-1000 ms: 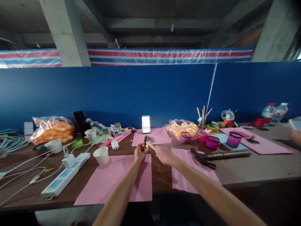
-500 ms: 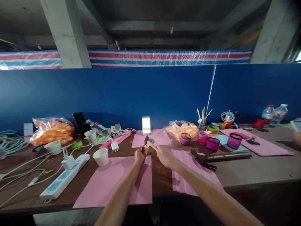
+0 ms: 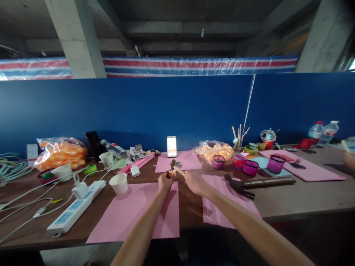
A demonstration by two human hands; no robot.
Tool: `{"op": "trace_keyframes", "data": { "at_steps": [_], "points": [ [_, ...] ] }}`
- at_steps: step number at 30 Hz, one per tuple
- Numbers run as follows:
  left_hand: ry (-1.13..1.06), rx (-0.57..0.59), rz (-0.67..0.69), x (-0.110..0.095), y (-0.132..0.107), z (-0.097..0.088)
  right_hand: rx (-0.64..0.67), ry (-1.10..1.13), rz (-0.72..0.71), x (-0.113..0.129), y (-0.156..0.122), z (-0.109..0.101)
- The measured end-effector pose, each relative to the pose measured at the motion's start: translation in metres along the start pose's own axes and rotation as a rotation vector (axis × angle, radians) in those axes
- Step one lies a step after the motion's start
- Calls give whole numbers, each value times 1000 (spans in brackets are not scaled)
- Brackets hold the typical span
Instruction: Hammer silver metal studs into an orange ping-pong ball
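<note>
My right hand (image 3: 194, 182) is closed round the pale wooden handle of a small hammer (image 3: 179, 170). The hammer's dark head (image 3: 172, 164) is just above my left hand (image 3: 164, 181). The fingers of that hand pinch a small orange and yellow piece (image 3: 173, 173), mostly hidden by the fingers, so its exact kind cannot be made out. Just beyond both hands, a little heap of small dark metal bits (image 3: 177, 163) lies on a pink sheet (image 3: 191, 162). A second pink sheet (image 3: 133, 218) lies under my left forearm.
A claw hammer (image 3: 266, 183) lies to the right, partly on another pink sheet (image 3: 213, 210). A paper cup (image 3: 118, 184) and a power strip (image 3: 79, 207) with cables are left. Bags of orange pieces (image 3: 65, 153) (image 3: 219, 149) stand behind. A person's hand (image 3: 350, 159) is at the far right.
The view has shifted very slightly. My left fingers have turned a little around the orange piece. The small hammer stays almost in place above them.
</note>
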State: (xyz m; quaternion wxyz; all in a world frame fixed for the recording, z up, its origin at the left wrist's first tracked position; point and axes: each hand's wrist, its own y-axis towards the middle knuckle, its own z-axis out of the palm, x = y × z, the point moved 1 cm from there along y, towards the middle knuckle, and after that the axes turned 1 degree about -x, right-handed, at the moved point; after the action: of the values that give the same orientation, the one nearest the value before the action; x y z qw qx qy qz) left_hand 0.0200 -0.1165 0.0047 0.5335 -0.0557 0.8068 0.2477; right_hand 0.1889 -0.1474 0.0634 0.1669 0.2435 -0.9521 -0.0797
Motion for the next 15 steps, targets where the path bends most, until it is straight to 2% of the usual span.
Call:
{"op": "trace_keyframes", "data": {
  "at_steps": [7, 10, 15],
  "points": [
    [-15, -37, 32, -3, -1, 1, -22, -7, -18, 3, -5, -7],
    [-19, -55, 35, -5, -1, 2, -41, -17, -37, 4, -8, -4],
    [-28, -67, 32, -7, -2, 0, 19, -31, -3, 4, -5, 4]
  ]
}}
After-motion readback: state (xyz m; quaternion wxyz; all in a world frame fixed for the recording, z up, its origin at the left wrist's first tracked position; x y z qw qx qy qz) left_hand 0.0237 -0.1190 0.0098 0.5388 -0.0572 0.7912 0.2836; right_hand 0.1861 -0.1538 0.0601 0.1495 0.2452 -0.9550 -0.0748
